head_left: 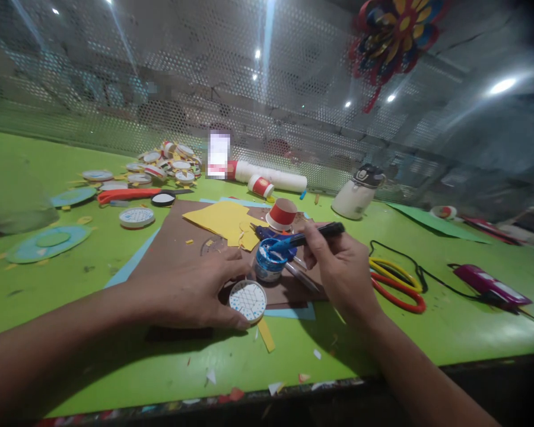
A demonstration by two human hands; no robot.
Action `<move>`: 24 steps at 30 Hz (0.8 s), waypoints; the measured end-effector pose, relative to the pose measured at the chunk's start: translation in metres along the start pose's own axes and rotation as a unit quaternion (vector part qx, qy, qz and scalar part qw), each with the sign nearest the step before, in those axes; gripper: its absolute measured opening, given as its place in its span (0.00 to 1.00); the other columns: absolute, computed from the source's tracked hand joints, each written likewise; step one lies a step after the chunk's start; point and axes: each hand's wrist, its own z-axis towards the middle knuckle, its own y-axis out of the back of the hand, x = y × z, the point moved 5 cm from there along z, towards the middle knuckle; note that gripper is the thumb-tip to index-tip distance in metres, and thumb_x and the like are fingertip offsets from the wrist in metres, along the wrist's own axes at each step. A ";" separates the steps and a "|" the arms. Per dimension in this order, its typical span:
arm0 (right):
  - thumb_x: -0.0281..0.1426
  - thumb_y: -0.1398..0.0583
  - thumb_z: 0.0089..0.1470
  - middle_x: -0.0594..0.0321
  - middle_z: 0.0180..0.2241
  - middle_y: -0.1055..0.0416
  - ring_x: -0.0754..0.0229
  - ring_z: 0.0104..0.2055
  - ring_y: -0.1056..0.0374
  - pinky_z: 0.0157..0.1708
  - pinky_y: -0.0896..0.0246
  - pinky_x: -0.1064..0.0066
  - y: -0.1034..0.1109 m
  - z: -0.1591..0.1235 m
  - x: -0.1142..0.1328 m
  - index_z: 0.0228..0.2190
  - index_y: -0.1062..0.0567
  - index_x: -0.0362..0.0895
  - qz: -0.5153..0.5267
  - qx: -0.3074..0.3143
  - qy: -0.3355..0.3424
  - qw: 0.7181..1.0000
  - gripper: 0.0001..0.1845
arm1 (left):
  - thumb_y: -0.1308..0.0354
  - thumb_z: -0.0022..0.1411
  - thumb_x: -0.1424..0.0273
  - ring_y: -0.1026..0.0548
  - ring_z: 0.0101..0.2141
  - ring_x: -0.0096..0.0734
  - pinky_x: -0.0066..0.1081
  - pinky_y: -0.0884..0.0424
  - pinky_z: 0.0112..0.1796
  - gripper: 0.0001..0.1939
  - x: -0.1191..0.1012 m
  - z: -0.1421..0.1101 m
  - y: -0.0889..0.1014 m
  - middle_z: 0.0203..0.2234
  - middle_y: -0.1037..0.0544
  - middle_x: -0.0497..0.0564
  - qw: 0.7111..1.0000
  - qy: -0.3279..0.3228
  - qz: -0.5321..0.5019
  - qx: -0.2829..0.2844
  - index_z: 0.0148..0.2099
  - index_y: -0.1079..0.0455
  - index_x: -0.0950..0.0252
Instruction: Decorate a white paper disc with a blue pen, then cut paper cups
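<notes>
My left hand (200,284) holds a small white round disc (248,301) by its edge, thumb on the near side. Blue dots and dark lines cover its face, and a yellow paper strip (266,335) juts out below it. In my right hand (342,267) is a black pen-like tool (314,234), gripped like a pencil; its blue front end is inside an open jar of blue paint (270,261). The tool's very tip is hidden in the jar. Brown sheets (160,252) lie under the jar, with yellow paper (218,220) and a red-and-white paper cup (282,214) behind it.
Orange-handled scissors (129,194) and a pile of white discs (178,163) lie at the back left. Yellow-and-red scissors handles (398,287), a corded purple device (492,284) and a white container (358,196) stand to the right. A lit phone (218,153) is at the back.
</notes>
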 end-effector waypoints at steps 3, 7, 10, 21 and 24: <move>0.42 0.39 0.58 0.72 0.15 0.37 0.68 0.17 0.43 0.18 0.45 0.73 0.008 0.001 0.003 0.26 0.26 0.43 0.056 -0.060 0.005 0.997 0.16 | 0.36 0.52 0.54 0.32 0.45 0.44 0.40 0.34 0.44 0.24 0.000 0.000 0.000 0.45 0.31 0.51 1.000 0.005 0.004 0.000 0.49 0.31 0.56; 0.41 0.36 0.56 0.72 0.14 0.36 0.67 0.14 0.43 0.13 0.47 0.73 0.013 0.000 0.003 0.26 0.23 0.44 0.188 -0.106 0.007 0.976 0.14 | 0.36 0.52 0.54 0.32 0.46 0.44 0.39 0.35 0.44 0.22 -0.001 0.000 0.001 0.46 0.30 0.51 1.000 -0.009 0.005 -0.005 0.47 0.30 0.57; 0.41 0.37 0.57 0.71 0.14 0.36 0.66 0.15 0.43 0.14 0.47 0.72 0.011 -0.004 0.006 0.27 0.22 0.46 0.210 -0.091 0.006 0.973 0.13 | 0.36 0.51 0.54 0.32 0.46 0.43 0.39 0.35 0.45 0.23 0.000 0.001 0.001 0.44 0.30 0.50 1.000 -0.013 0.006 -0.004 0.48 0.30 0.57; 0.34 0.38 0.58 0.71 0.18 0.34 0.67 0.18 0.39 0.18 0.44 0.73 -0.011 -0.025 0.016 0.30 0.25 0.45 0.083 0.096 0.020 0.992 0.07 | 0.34 0.50 0.55 0.30 0.43 0.41 0.35 0.34 0.43 0.24 -0.004 0.003 0.004 0.42 0.27 0.48 1.000 -0.017 0.000 -0.015 0.48 0.30 0.57; 0.34 0.38 0.58 0.70 0.19 0.34 0.67 0.19 0.38 0.19 0.42 0.73 -0.015 -0.027 0.016 0.29 0.26 0.43 0.039 0.121 0.034 0.991 0.08 | 0.33 0.51 0.59 0.29 0.44 0.40 0.34 0.34 0.44 0.23 -0.006 0.003 0.002 0.43 0.26 0.47 0.999 -0.041 -0.025 -0.020 0.49 0.31 0.57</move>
